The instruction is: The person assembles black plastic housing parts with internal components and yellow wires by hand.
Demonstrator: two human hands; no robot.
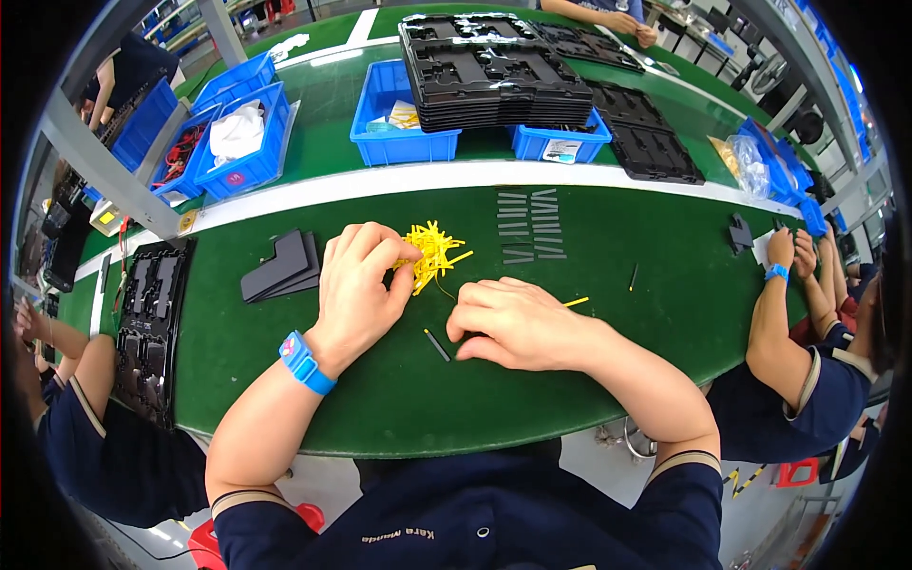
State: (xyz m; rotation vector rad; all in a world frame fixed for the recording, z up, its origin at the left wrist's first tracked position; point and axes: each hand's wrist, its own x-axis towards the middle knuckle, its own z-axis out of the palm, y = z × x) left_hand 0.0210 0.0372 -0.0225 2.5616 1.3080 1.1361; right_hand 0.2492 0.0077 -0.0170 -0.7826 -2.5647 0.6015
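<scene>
1. Noted green desk under everything; hands apart from each other, low over its surface.
2. Saw left hand with curled fingers at left edge of heaped yellow strips, thumb and forefinger near each other. Cannot tell of any strip between the tips.
3. Saw right hand loosely bent, back uppermost, just right of a dark strip with yellow end. Cannot tell of anything in its grasp.
4. Found lone yellow strip beside right wrist; farther right, small dark stick with yellow tip.
5. Logged grey strips in two columns, beyond right hand.
6. Found dark flat pieces overlapping, left of left hand.
7. Recorded at far side: stacked black trays, near blue bins.
8. Spotted co-worker at right, bent arms over desk edge.
</scene>
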